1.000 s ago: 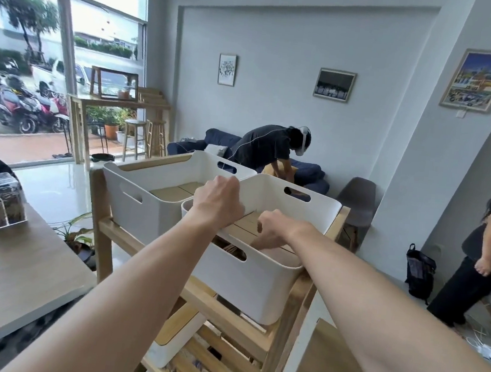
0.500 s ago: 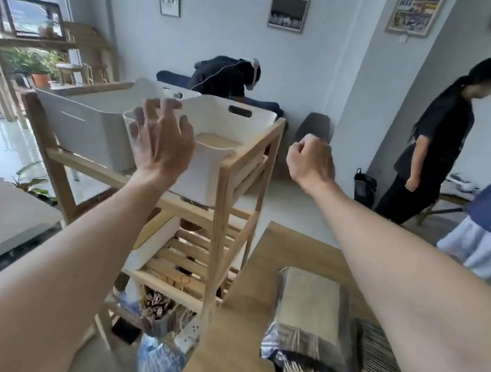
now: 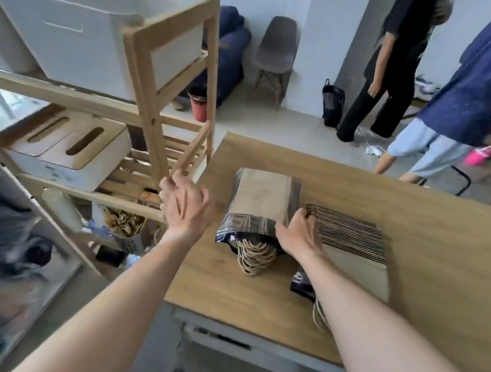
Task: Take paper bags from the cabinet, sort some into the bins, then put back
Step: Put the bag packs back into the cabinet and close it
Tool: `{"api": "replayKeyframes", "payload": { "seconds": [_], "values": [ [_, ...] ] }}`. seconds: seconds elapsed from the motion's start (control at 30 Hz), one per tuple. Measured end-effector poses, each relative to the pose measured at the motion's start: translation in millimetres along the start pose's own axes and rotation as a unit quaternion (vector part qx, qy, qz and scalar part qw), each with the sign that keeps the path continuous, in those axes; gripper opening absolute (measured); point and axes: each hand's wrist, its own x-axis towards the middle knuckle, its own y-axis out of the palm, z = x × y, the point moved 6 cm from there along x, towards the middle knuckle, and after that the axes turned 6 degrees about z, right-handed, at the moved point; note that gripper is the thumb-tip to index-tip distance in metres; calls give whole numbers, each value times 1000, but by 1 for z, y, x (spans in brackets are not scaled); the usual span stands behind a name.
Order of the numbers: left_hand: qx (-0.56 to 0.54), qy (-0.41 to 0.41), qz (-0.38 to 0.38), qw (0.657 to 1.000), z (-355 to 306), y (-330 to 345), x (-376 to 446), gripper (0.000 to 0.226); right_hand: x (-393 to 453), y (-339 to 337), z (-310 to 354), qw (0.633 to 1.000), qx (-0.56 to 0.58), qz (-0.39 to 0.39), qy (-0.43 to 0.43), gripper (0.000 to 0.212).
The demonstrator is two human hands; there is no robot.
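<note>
A bundle of brown paper bags (image 3: 262, 201) in clear plastic wrap lies on the wooden cabinet top (image 3: 383, 245), its rope handles (image 3: 253, 255) sticking out toward me. My right hand (image 3: 298, 236) rests on the bundle's near right corner, fingers spread. A second, striped bundle of bags (image 3: 351, 236) lies just right of it, partly under my right forearm. My left hand (image 3: 184, 206) hovers open at the cabinet's left edge, left of the bundle and apart from it. A white bin (image 3: 83, 17) stands on the top level of the wooden shelf (image 3: 155, 85).
White boxes with slotted wooden lids (image 3: 66, 146) sit on the shelf's middle level, clutter below. Two people (image 3: 390, 64) stand beyond the cabinet at the right, near a grey chair (image 3: 275, 49) and a black bag (image 3: 332, 101) on the floor.
My view dropped from the bins to the cabinet top. Both hands came down from the bins; the right one has landed on the wrapped bag bundle, the left has lowered beside it.
</note>
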Motion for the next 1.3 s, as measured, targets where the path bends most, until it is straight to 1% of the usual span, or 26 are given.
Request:
{"api": "replayKeyframes", "payload": {
  "seconds": [0.1,0.17,0.23,0.3,0.4,0.47,0.57,0.6,0.7,0.77,0.87,0.93,0.97,1.0,1.07,1.1,1.2,1.27,1.3],
  "values": [
    [40,-4,103,994,-8,42,2,49,8,7,-4,999,40,21,21,67],
    [64,-1,162,985,-10,65,5,52,15,15,-5,994,92,42,37,68],
    [62,-8,216,974,-5,86,8,55,23,26,-10,986,139,66,64,72],
    [52,-19,261,964,3,105,14,54,32,38,-15,981,152,83,91,83],
    [78,11,333,940,8,133,19,40,45,52,-18,974,163,90,129,101],
    [80,3,317,945,11,141,28,39,53,60,-18,972,161,102,140,106],
    [46,27,278,959,14,148,29,33,54,61,-16,985,101,83,111,100],
    [44,28,272,961,17,148,28,35,52,60,-15,990,76,69,99,96],
    [76,42,264,961,18,145,27,53,41,59,-14,996,28,53,72,88],
    [99,52,282,953,20,143,21,56,32,61,-15,997,16,50,61,84],
    [141,75,290,944,29,132,8,58,14,68,-15,997,13,54,53,82],
    [171,91,285,939,38,119,-8,53,-4,72,-16,997,11,58,44,83],
    [186,109,276,937,41,113,-20,45,-16,74,-17,998,6,58,38,83],
    [178,116,267,940,47,108,-30,38,-26,77,-18,998,0,57,31,82],
    [150,112,248,951,64,95,-53,35,-53,81,-17,998,-20,51,4,80],
    [150,104,249,951,73,90,-64,35,-68,83,-19,999,-29,46,-5,79],
    [148,116,232,954,95,76,-100,31,-109,92,-29,998,-24,47,-15,80],
    [161,146,228,949,104,68,-129,27,-137,98,-39,999,-17,44,-22,80],
    [170,142,239,945,110,64,-142,27,-151,101,-45,999,-14,42,-24,80]
  ]
}}
